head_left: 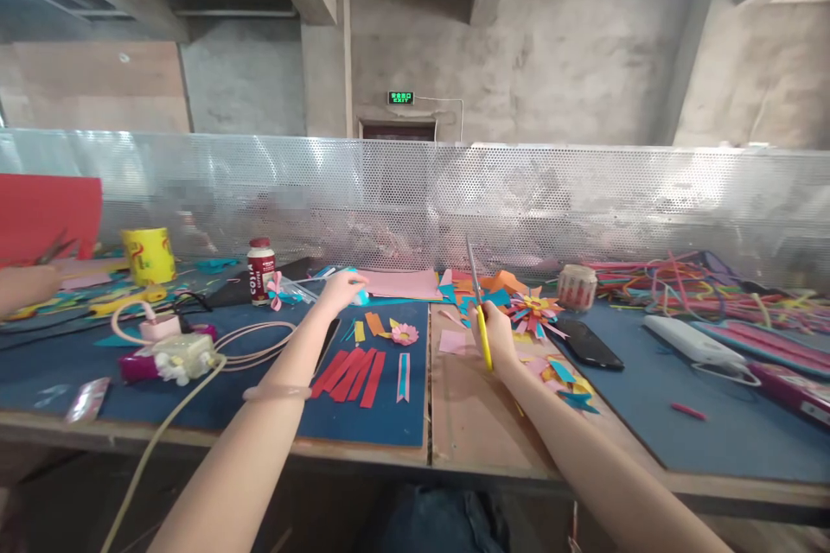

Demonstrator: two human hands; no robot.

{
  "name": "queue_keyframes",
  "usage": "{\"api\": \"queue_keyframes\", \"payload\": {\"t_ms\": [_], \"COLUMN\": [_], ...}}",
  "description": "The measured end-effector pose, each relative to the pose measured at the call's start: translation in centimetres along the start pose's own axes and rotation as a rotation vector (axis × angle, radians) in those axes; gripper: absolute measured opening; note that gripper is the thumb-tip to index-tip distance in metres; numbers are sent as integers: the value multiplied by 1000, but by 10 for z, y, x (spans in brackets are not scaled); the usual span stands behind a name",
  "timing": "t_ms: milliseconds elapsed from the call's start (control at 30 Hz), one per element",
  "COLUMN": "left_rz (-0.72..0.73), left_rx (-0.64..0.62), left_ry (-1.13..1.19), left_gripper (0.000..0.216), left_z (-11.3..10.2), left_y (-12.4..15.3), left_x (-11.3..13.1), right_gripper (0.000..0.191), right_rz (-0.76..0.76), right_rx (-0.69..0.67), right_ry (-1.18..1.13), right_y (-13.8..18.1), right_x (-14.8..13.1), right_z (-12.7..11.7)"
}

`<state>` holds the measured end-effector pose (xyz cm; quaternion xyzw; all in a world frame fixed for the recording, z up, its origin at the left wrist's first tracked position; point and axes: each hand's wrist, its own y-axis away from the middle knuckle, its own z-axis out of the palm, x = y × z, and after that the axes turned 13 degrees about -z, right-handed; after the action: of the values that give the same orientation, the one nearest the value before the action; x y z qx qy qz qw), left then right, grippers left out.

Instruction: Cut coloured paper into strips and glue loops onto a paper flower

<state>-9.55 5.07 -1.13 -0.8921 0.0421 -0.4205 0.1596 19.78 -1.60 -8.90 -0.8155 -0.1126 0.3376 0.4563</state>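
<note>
My right hand [499, 337] is wrapped round the yellow handles of a pair of scissors [484, 335], with the blades pointing up and away. My left hand [342, 287] reaches to the back of the blue mat, its fingers curled over a light-blue item; whatever is between them is hidden. Next to it lies a stack of pink paper [405, 284]. Nearer on the mat are red paper strips [350, 375], a pink paper flower [405, 333] and a pink-and-blue paper ribbon [403, 377]. A pink paper square [452, 342] lies left of the scissors.
A capped bottle [260, 273], yellow tape roll [149, 256] and cabled power strip [169, 359] stand left. To the right are a phone [591, 344], a jar [577, 288] and coloured pipe cleaners [687, 289]. A perforated metal screen [389, 190] borders the back. Another person's hand [29, 287] shows far left.
</note>
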Motion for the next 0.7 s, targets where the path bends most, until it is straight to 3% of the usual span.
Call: {"api": "queue_keyframes", "payload": {"t_ms": [200,367,433,567,700], "left_rz": [186,235,229,229,213], "left_rx": [-114,-99,-98,-124,-79], "left_ry": [331,555,613,655,694], "left_gripper": [30,70,62,22,16], "left_z": [44,85,95,95,86], "left_y": [17,23,22,21,21], "left_x": [66,101,105,101,95], "right_gripper": [27,25,26,32,34], "right_rz": [44,76,79,79,108], "right_rx": [11,25,32,27,-31], "right_ry": [12,7,5,-12,-77], "right_y": [1,3,4,0,-8], "right_x": [-4,-11,-14,-16,-19], "right_z": [2,4,5,4,3]}}
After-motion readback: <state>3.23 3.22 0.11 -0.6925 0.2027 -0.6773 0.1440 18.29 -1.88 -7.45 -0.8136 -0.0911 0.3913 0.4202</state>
